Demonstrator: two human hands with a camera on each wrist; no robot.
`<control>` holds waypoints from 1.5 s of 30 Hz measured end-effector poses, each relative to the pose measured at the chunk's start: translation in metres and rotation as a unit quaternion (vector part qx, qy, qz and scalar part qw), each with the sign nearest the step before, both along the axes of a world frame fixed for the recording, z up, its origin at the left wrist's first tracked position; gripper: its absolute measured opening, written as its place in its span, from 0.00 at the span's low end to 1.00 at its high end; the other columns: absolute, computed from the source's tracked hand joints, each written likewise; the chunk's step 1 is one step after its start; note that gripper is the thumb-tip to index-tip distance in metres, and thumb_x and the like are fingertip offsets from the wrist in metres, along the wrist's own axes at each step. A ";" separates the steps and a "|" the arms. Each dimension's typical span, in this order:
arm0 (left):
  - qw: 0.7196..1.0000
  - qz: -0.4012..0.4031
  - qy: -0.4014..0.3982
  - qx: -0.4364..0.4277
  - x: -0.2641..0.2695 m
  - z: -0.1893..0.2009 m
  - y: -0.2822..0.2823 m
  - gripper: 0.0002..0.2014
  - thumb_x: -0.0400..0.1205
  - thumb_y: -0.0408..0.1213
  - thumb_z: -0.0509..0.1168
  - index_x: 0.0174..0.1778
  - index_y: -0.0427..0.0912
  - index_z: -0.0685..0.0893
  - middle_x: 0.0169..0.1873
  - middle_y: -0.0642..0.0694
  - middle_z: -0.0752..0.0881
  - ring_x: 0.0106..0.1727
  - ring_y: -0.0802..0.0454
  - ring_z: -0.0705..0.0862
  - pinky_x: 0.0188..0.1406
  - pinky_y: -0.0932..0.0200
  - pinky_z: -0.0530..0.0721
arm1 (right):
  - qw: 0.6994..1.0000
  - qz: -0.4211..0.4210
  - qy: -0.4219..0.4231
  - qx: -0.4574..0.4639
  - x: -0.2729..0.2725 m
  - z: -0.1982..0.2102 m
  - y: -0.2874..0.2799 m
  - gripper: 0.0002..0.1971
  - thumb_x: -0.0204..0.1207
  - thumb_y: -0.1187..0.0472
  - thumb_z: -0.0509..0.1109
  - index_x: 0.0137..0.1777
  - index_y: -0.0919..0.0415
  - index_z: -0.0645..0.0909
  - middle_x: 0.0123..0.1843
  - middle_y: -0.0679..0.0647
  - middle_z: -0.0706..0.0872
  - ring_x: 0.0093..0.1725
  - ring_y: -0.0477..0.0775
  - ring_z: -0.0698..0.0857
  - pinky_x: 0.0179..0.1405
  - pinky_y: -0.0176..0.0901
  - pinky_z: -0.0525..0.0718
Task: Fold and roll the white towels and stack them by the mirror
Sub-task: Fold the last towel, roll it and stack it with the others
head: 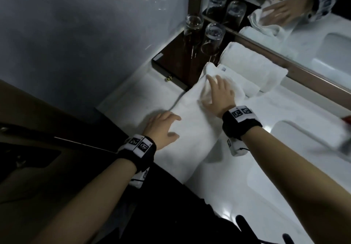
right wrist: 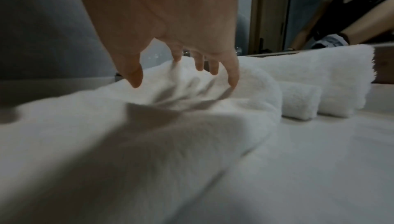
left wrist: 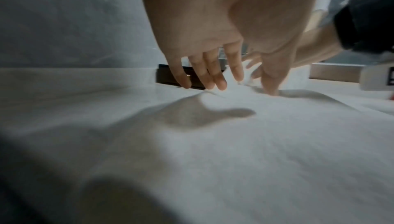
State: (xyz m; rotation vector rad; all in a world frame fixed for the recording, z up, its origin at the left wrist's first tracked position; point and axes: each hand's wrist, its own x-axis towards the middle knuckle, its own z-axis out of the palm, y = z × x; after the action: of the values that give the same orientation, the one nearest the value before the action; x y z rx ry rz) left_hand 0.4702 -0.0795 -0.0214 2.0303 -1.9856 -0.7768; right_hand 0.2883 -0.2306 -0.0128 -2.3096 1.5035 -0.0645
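Observation:
A long folded white towel (head: 191,129) lies slantwise on the white counter (head: 237,177), from the front edge toward the dark tray. My left hand (head: 171,127) rests flat on its near part, fingers spread and straight. My right hand (head: 209,89) presses on the towel's far end, which is bunched and wrinkled under its fingertips. In the left wrist view the left hand (left wrist: 236,81) touches the towel (left wrist: 234,151). In the right wrist view the right hand (right wrist: 185,74) pushes into the towel (right wrist: 149,143). Two rolled towels, a large one (head: 254,65) and a small one (head: 245,85), lie by the mirror (head: 296,27).
A dark wooden tray (head: 171,69) with upturned drinking glasses (head: 211,40) stands in the corner, just beyond the towel's far end. The sink basin (head: 303,148) is at the right. A grey wall (head: 85,34) runs along the left.

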 end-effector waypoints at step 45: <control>0.882 -0.391 -0.263 -0.004 -0.116 -0.006 -0.187 0.44 0.69 0.59 0.72 0.79 0.57 0.58 0.83 0.48 0.48 0.82 0.45 0.48 0.79 0.38 0.53 | 0.965 -0.106 0.234 0.050 -0.117 -0.006 -0.034 0.29 0.73 0.58 0.63 0.75 0.43 0.63 0.67 0.58 0.72 0.68 0.60 0.68 0.62 0.53 0.69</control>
State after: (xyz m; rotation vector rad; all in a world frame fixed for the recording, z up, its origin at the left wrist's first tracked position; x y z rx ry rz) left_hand 0.3538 -0.2662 -0.0273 1.4767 -3.1831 -0.3124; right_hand 0.1715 -0.2646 -0.0184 -2.1688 1.9222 0.5230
